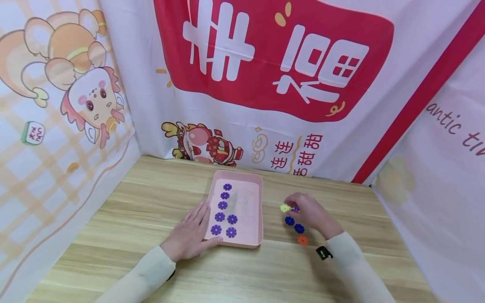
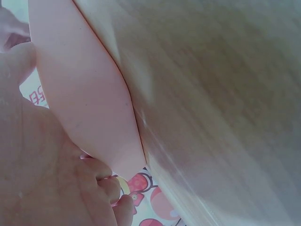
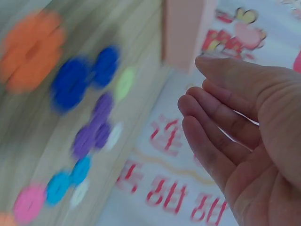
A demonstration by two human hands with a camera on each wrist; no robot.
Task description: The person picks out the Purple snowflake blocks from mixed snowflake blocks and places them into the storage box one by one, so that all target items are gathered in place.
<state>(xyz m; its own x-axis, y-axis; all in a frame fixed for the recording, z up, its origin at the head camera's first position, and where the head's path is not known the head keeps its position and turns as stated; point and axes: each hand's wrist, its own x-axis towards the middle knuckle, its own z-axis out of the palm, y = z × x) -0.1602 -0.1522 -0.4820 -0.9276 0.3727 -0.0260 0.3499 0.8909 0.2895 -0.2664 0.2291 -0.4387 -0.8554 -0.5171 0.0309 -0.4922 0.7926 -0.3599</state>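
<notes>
A pink tray (image 1: 259, 210) holds several purple snowflake discs (image 1: 222, 205), lined up in its left half with some in pairs. My left hand (image 1: 185, 235) lies along the tray's left edge, fingers straight, thumb at the near corner. The left wrist view has the tray's outer wall (image 2: 89, 89) against that hand (image 2: 42, 160). Right of the tray, my right hand (image 1: 310, 212) hovers over loose discs: yellow-green (image 1: 284, 208), blue (image 1: 289, 221) and orange (image 1: 302, 240). In the right wrist view its fingers are loosely bent, thumb apart, holding nothing.
Beyond the blue discs, the right wrist view has purple (image 3: 83, 140), light blue (image 3: 58, 187), white (image 3: 114, 135) and pink discs (image 3: 30, 203), somewhat blurred. A printed cloth (image 1: 212, 101) hangs behind the wooden table (image 1: 151, 198), with more cloth at both sides.
</notes>
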